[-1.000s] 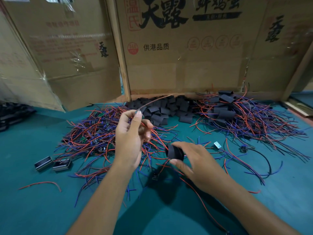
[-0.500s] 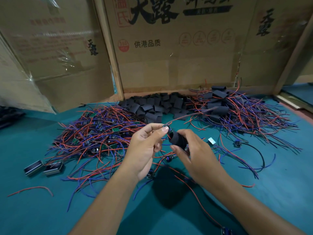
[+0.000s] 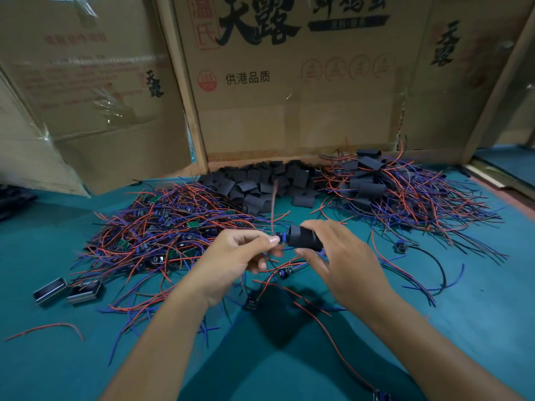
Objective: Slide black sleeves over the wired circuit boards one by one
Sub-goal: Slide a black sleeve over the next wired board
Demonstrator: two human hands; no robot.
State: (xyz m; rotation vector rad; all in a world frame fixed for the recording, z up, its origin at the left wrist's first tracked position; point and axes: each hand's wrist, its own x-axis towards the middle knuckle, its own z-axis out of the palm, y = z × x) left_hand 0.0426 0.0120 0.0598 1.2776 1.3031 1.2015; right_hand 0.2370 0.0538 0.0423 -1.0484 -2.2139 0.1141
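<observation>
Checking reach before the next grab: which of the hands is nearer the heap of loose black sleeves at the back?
Right. The right hand, gripping a black sleeve, sits just in front of the sleeve heap. The left hand, pinching the board's end, is slightly farther back and left.

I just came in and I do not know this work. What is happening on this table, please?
A person is fitting a black tubular sleeve over a small circuit board with red and blue wires. The right hand grips the sleeve; the left hand pinches the board's end at the sleeve's mouth. On the green table lie a heap of bare wired boards to the left, loose black sleeves behind, and already sleeved boards to the right.
</observation>
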